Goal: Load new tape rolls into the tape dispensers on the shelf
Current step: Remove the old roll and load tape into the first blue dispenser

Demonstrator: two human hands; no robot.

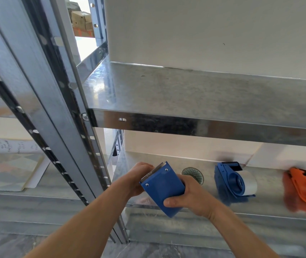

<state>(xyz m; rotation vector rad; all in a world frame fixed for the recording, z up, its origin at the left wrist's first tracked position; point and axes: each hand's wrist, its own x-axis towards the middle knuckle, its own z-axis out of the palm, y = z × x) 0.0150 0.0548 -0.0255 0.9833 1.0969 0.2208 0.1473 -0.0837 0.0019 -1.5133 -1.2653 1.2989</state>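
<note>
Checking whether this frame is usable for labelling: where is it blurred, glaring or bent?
Head view: the orange dispenser and shelved blue dispenser smear with motion blur; glare whitens the upper shelf at its left end; wide-angle lens bows the shelf uprights; the held blue dispenser stays sharp.

storeroom, galvanised metal shelving (204, 125), cardboard boxes (80, 20) behind (stacked), bare white wall (213, 30)

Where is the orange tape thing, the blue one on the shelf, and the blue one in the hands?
orange tape dispenser (303, 185): head view, on its body.
blue tape dispenser on the shelf (231, 181): head view, on its side.
held blue tape dispenser (162, 187): head view, on its flat face.
</note>
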